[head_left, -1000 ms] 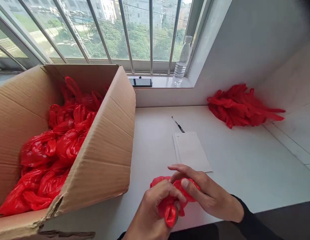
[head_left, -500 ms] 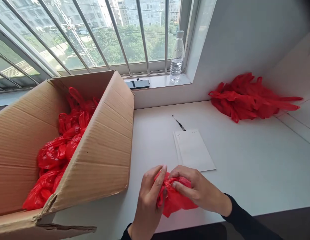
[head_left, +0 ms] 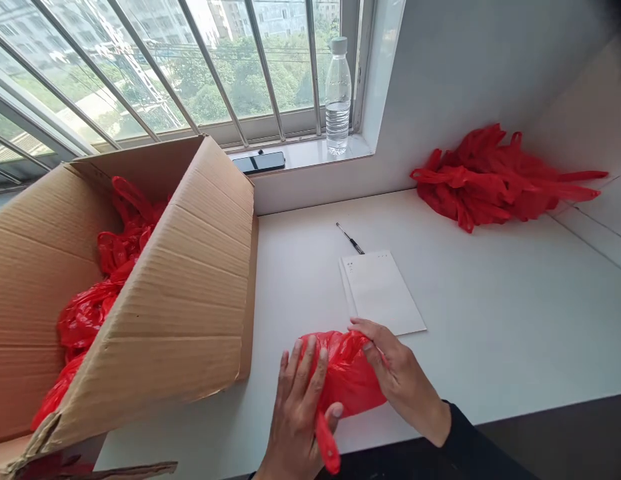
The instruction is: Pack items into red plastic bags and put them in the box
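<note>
A red plastic bag, bulging and bunched at its top, rests on the white table near its front edge. My left hand lies against the bag's left side with its fingers stretched out. A loose red bag handle sticks out beside that thumb, toward me. At the bag's upper right, my right hand has its thumb and fingers closed on the gathered plastic. What is inside the bag cannot be made out.
On the left stands an open cardboard box with several red bags inside. A notepad and pen lie beyond my hands. Red bags are heaped back right. The windowsill bears a bottle and a phone.
My left hand has gone from pinching the bunched top to lying flat on the bag's side. My right hand has shifted slightly right. The view has tilted, and a loose handle now shows.
</note>
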The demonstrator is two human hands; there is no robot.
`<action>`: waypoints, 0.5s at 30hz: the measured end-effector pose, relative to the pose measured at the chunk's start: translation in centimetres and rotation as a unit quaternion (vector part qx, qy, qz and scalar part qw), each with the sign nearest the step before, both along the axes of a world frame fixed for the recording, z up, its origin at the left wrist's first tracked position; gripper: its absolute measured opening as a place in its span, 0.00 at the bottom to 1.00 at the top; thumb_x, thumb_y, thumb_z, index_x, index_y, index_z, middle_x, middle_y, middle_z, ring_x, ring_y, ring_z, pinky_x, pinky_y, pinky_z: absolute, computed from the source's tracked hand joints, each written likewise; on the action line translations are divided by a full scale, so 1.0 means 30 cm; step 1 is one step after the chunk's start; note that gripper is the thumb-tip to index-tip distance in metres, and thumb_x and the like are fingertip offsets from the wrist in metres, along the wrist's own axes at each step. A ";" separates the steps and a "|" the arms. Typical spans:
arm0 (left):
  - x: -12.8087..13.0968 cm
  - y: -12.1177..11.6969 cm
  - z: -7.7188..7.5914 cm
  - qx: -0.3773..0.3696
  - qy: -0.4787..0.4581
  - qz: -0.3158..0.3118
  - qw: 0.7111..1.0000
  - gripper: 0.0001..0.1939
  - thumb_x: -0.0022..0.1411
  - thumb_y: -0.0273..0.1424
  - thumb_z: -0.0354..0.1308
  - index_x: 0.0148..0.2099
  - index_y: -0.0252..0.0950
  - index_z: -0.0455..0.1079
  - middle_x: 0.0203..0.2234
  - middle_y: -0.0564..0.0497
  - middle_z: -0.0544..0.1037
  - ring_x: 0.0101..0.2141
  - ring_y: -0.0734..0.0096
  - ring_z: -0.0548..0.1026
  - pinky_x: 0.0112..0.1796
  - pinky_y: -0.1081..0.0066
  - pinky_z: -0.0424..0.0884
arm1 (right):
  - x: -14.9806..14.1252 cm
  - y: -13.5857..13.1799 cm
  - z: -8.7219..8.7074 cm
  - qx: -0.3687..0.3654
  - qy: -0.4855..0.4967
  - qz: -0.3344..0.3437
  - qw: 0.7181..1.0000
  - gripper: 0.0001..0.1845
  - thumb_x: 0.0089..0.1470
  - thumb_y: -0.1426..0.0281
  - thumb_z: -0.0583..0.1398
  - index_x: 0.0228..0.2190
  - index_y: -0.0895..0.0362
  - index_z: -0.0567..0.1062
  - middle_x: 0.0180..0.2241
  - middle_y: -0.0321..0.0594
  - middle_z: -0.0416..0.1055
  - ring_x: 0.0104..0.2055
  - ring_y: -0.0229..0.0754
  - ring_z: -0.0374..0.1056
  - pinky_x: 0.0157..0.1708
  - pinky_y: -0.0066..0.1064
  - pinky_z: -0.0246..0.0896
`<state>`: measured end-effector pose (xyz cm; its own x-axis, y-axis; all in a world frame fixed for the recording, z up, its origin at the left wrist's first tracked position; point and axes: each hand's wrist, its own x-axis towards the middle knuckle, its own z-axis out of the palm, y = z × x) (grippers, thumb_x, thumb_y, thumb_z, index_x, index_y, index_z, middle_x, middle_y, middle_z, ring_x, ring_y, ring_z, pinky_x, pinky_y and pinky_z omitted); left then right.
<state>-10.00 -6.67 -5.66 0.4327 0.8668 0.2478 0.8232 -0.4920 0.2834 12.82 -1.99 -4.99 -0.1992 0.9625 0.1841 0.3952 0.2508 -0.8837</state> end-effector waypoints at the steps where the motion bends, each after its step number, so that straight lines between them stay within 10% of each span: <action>1: 0.031 0.015 -0.011 0.010 0.037 -0.026 0.999 0.32 0.75 0.32 0.48 0.75 0.31 0.45 0.74 0.41 0.51 0.73 0.47 0.44 0.69 0.47 0.43 | -0.024 -0.013 -0.018 0.045 -0.028 0.021 0.998 0.20 0.74 0.68 0.48 0.63 0.47 0.66 0.63 0.38 0.67 0.66 0.44 0.60 0.65 0.43 0.62; 6: 0.100 0.043 -0.082 0.011 0.099 -0.042 0.994 0.33 0.71 0.26 0.52 0.75 0.32 0.49 0.74 0.45 0.53 0.73 0.53 0.44 0.70 0.50 0.40 | -0.067 -0.070 -0.133 0.204 -0.208 0.038 0.956 0.29 0.68 0.80 0.49 0.67 0.58 0.61 0.66 0.49 0.63 0.71 0.55 0.52 0.65 0.62 0.57; 15: 0.110 0.038 -0.123 -0.016 0.099 -0.027 0.995 0.32 0.71 0.27 0.51 0.74 0.33 0.50 0.73 0.46 0.53 0.73 0.56 0.47 0.70 0.52 0.44 | -0.044 -0.060 -0.202 0.214 -0.233 0.042 0.948 0.28 0.68 0.78 0.48 0.67 0.60 0.60 0.67 0.48 0.60 0.71 0.54 0.52 0.64 0.60 0.61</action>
